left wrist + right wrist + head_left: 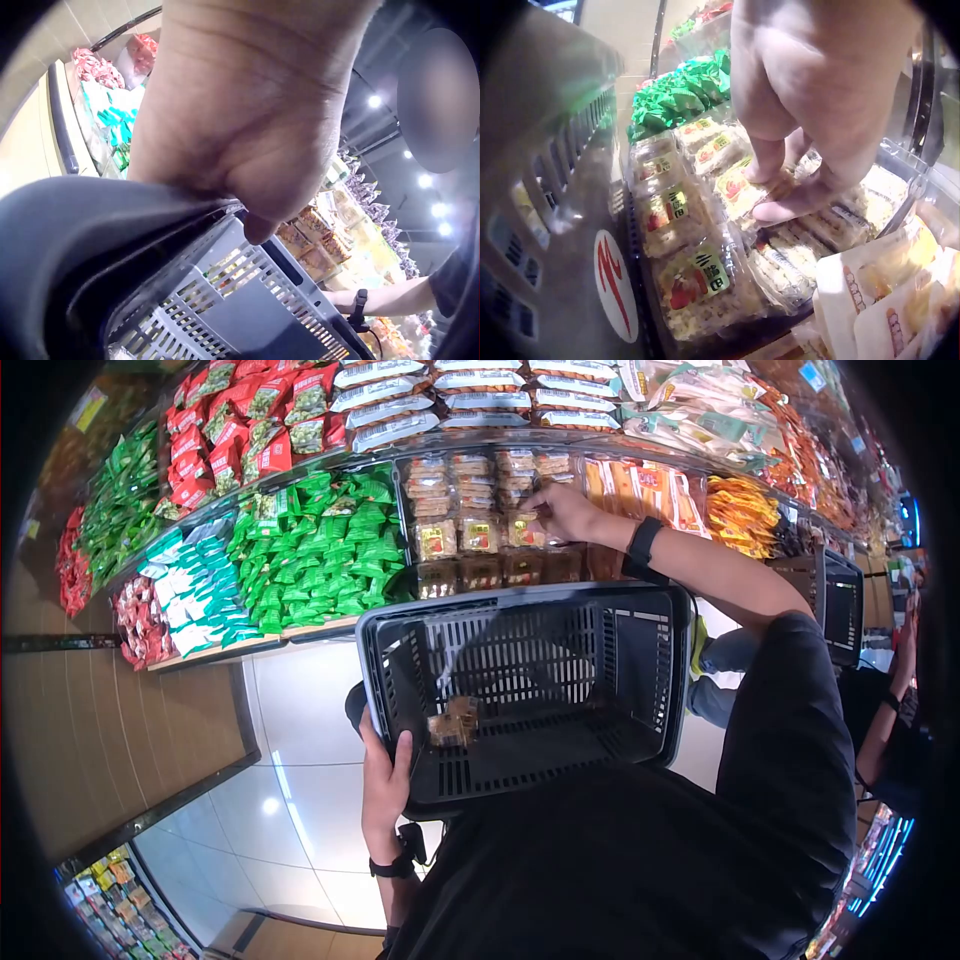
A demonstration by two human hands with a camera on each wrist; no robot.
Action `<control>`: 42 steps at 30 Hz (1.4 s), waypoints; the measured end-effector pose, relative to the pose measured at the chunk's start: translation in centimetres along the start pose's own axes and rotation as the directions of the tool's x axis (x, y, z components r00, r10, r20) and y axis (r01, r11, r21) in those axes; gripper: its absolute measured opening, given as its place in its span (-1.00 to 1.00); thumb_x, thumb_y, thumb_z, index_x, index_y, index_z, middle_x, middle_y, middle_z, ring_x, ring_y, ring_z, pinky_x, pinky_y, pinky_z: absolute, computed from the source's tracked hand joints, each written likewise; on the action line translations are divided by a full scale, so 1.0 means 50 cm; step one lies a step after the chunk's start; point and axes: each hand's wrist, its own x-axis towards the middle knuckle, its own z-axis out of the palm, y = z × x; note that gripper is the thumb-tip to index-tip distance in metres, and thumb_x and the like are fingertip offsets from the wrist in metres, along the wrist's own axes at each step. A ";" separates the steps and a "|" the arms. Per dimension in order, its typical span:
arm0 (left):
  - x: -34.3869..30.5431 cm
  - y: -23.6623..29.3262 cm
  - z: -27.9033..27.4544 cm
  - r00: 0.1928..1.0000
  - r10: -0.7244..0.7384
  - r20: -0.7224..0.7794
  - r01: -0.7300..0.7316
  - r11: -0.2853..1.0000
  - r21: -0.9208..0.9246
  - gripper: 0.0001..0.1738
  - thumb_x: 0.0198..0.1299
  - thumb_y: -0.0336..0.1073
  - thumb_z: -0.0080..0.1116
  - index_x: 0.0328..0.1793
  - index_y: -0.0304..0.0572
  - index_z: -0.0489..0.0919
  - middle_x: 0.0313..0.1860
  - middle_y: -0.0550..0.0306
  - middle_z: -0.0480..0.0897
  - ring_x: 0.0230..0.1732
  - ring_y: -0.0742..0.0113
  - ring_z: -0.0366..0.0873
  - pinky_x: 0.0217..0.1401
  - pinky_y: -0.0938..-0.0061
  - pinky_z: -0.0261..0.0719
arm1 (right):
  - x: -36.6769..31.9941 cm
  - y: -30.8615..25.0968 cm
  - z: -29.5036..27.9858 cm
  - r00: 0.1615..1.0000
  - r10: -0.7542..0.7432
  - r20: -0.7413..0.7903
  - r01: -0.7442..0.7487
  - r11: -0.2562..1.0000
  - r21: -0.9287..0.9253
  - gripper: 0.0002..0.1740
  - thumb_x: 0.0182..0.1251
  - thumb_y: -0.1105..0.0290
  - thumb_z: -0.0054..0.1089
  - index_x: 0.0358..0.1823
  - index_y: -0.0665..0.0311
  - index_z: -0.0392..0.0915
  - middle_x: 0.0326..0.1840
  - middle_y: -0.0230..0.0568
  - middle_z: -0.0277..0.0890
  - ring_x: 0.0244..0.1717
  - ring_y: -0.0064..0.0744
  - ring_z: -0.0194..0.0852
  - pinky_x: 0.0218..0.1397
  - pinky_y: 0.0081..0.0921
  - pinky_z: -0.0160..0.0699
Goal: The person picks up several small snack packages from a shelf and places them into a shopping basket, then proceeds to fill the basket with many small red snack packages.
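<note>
1. From my remote seat, head view: the left hand [385, 785] grips the left side of a dark shopping basket [530, 597], its thumb over the rim. The left wrist view has that hand large and close at the basket's edge.
2. The right hand [568, 515] reaches past the basket's far rim to the shelf display. In the right wrist view, its thumb and fingers pinch a clear-wrapped snack pack [739, 187] with a yellow label. The pack is among its neighbours in the display.
3. Hands well apart from each other: one clamped on the basket, the other on the pack.
4. Around the pinched pack I log rows of similar wrapped packs [705, 289], some with yellow-green labels and a red picture, some on edge. One row runs beside the basket's outer wall, which carries a white oval with a red mark [616, 285].
5. Inside the basket, toward its left end: a few small wrapped packs [455, 722], touching one another. Exact count: cannot tell.
6. Left of the rows, green packets [320, 550] in a heap, then blue-and-white packets [200, 595]. To the right, orange-and-white packs [645, 495], then yellow-orange packets [740, 515].
7. Higher up: red packets [235, 435] and stacked silvery packets [480, 400].
8. Black straps circle both wrists. A second basket [843, 605] shows at far right.
</note>
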 end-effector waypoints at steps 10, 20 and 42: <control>0.001 0.006 0.004 1.000 0.014 -0.009 -0.014 1.000 -0.020 -0.25 0.62 -0.20 0.06 0.74 -0.30 -0.01 0.48 -0.30 0.47 0.48 -0.05 0.47 0.56 0.24 0.33 | 0.013 -0.023 0.002 0.994 0.064 0.083 -0.060 0.997 -0.053 -0.52 0.28 0.28 0.60 0.17 0.37 0.73 0.08 0.26 0.72 0.20 0.12 0.69 0.26 -0.19 0.64; 0.001 -0.001 0.004 0.998 0.057 -0.022 -0.057 0.998 0.017 -0.26 0.61 -0.24 0.07 0.73 -0.32 0.00 0.44 -0.31 0.50 0.45 -0.05 0.50 0.53 0.24 0.37 | -0.001 -0.046 -0.005 0.992 -0.086 0.088 0.106 0.961 -0.257 -0.49 0.33 0.22 0.52 0.18 0.41 0.69 0.24 0.19 0.55 0.12 0.24 0.66 0.22 -0.05 0.65; -0.038 -0.017 0.013 0.997 0.057 -0.044 -0.056 0.998 0.036 -0.22 0.55 -0.31 0.13 0.74 -0.30 0.02 0.53 -0.25 0.42 0.52 0.03 0.42 0.59 0.25 0.31 | -0.025 -0.055 -0.044 0.939 -0.265 0.219 0.298 0.945 -0.134 -0.21 0.13 0.75 0.15 0.51 0.48 0.37 0.53 0.31 0.33 0.46 0.22 0.44 0.52 -0.12 0.53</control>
